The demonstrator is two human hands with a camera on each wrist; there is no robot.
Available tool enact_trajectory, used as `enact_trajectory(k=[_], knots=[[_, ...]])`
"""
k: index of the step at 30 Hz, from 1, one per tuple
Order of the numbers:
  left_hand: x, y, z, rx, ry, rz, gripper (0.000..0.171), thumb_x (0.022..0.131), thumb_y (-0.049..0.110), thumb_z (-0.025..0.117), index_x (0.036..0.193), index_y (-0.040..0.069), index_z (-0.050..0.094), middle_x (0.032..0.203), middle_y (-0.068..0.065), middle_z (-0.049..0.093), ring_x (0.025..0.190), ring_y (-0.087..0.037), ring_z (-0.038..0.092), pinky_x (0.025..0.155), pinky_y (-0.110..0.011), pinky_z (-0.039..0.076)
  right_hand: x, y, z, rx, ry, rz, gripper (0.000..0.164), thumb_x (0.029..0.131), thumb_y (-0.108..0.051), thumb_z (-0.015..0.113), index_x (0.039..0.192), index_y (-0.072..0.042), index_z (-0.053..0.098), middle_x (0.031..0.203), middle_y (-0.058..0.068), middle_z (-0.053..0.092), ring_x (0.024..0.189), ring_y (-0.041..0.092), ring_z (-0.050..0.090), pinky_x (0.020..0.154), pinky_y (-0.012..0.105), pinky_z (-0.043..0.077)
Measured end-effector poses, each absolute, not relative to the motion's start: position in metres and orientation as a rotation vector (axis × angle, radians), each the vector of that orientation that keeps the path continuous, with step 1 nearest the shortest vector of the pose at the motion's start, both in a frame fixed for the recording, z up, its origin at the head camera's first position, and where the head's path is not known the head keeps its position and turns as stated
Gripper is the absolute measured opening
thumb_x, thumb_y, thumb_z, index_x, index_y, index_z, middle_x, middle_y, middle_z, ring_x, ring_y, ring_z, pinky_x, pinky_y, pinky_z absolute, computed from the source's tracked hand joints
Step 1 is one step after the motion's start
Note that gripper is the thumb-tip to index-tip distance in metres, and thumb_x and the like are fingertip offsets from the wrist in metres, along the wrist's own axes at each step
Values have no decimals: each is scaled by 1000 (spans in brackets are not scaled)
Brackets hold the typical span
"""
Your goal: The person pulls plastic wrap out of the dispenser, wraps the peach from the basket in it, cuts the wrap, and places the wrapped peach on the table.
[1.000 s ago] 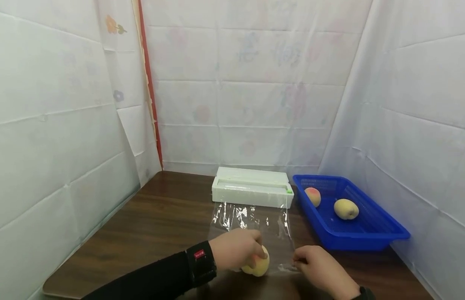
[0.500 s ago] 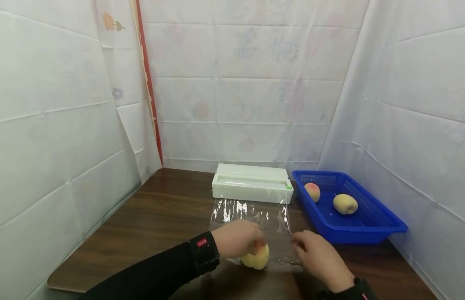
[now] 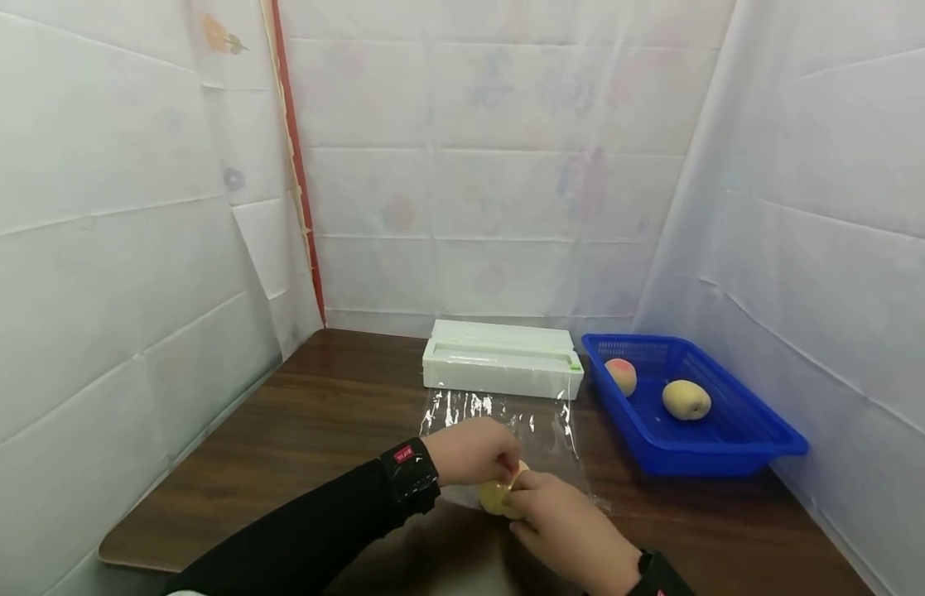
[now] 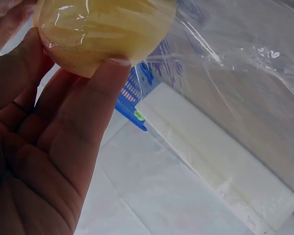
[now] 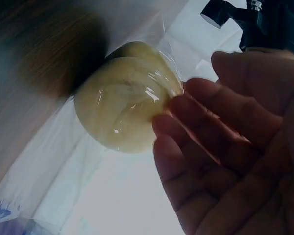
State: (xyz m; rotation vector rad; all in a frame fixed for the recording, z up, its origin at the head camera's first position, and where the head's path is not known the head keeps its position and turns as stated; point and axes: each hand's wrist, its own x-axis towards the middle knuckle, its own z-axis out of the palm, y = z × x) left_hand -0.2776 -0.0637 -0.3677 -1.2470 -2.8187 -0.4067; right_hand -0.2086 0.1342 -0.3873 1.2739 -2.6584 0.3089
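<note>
A yellow peach (image 3: pixel 495 499) with a pinkish top lies near the front of the table, clear plastic wrap (image 3: pixel 547 451) drawn over it. My left hand (image 3: pixel 471 451) grips the peach from the left, its fingertips against the film-covered fruit in the left wrist view. From the right, my right hand (image 3: pixel 570 526) touches the wrapped peach (image 5: pixel 120 110) with its fingertips; in the right wrist view the fingers lie side by side and the thumb stands apart. Behind the hands, the wrap runs back to a white dispenser box (image 3: pixel 499 378). Fingers partly hide the peach in the head view.
A blue plastic basket (image 3: pixel 708 460) stands at the right, holding a pink-topped peach (image 3: pixel 621 377) and a yellow peach (image 3: pixel 686 401). The brown wooden table (image 3: pixel 283 455) has white sheeting (image 3: pixel 499 199) around its back and sides.
My right hand has left the wrap's right front corner and moved left onto the peach. Film now covers the peach's front. My left hand stays at the peach.
</note>
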Motion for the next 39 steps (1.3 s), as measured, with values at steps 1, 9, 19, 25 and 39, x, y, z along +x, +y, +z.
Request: enact_trajectory(k=[1,9,19,25,39], knots=[[-279,-64,-368,-1247,-2829,-430,7,92,18,84,92,22,78,90,15,74,82,4,64,74,-12,51,-210,134,-389,1255,-2634,301,9,91,-12,81,95,-17,75,97,-10,62,87,4,54,74,26,50],[-290,-66,-370,-1256,-2842,-545,9,93,16,82,96,25,81,95,14,78,86,5,66,80,-14,53,-216,129,-393,1111,-2555,291,21,87,-10,84,107,-11,78,107,-4,64,94,11,61,78,29,53],[-295,-67,-368,-1255,-2865,-593,11,97,16,78,100,25,84,93,18,77,84,6,66,79,-14,54,-220,125,-394,1082,-2489,228,26,83,-8,85,109,-10,78,112,-2,66,94,15,64,78,32,54],[-297,-70,-368,-1258,-2862,-648,10,98,16,77,100,24,82,93,18,75,82,5,64,75,-16,54,-224,123,-393,1078,-2462,236,21,83,-2,81,102,-11,78,105,-3,68,89,13,63,78,31,53],[-280,-82,-355,-1142,-2664,-376,19,107,21,64,100,21,81,88,11,71,81,-3,62,77,-22,55,-255,122,-396,1035,-2411,294,21,74,-6,85,90,-15,75,90,-8,62,80,9,59,70,27,51]])
